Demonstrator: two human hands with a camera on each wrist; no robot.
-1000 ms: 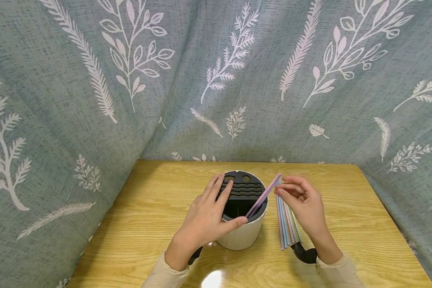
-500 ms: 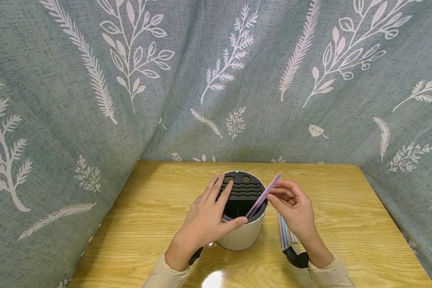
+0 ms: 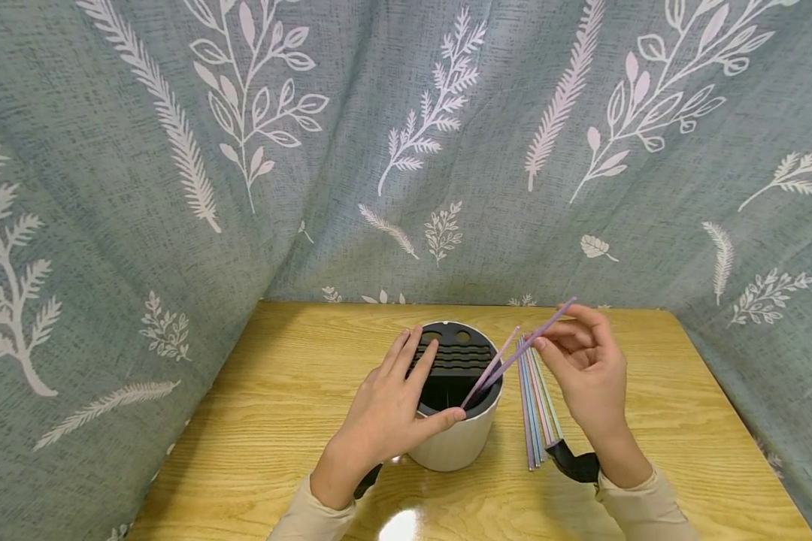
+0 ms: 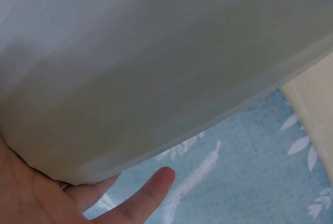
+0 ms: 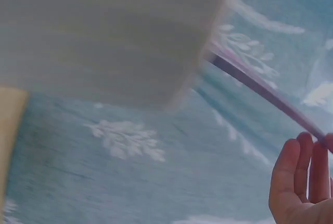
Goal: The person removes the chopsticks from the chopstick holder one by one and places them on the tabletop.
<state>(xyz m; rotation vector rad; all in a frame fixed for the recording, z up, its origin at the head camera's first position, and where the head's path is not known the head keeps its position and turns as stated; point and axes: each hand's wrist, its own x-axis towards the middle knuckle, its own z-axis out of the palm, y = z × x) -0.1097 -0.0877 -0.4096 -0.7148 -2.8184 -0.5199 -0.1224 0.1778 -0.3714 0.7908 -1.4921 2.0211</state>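
A white round container (image 3: 449,448) with a black slotted top (image 3: 455,369) stands on the table, its front part an open hole. My left hand (image 3: 386,409) rests across its left side with fingers extended, the thumb lying at the front rim. In the left wrist view the palm is against the container's wall (image 4: 156,78). With thumb and fingertips my right hand (image 3: 589,368) pinches a purple straw (image 3: 556,318) near its upper end. That straw slants down into the hole. A pink straw (image 3: 489,370) leans in the same hole, its lower end hidden.
Several coloured straws (image 3: 534,406) lie fanned on the wooden table (image 3: 677,406), right of the container and beside the right wrist. A blue-grey leaf-patterned cloth (image 3: 379,248) hangs behind and at both sides. Black straps (image 3: 574,462) sit at the wrists.
My right hand moved in to the straws leaning in the container, then drew back right with the purple one, separating it from the pink one. The left hand stayed put.
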